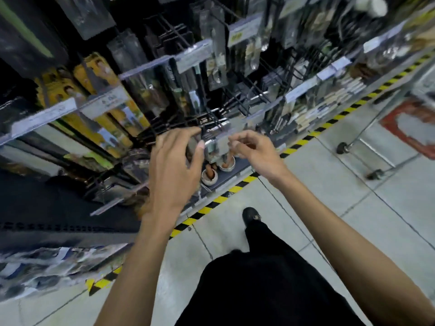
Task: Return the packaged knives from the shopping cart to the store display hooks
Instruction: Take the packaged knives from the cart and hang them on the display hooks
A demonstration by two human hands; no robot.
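Head view: at the display hooks (237, 100), 1 packaged knife (216, 148) sits between 2 hands, left hand (174, 168) spread wide with thumb touching its left edge, right hand (255, 149) pinching its right edge; price labels (244, 31) too blurred to read.
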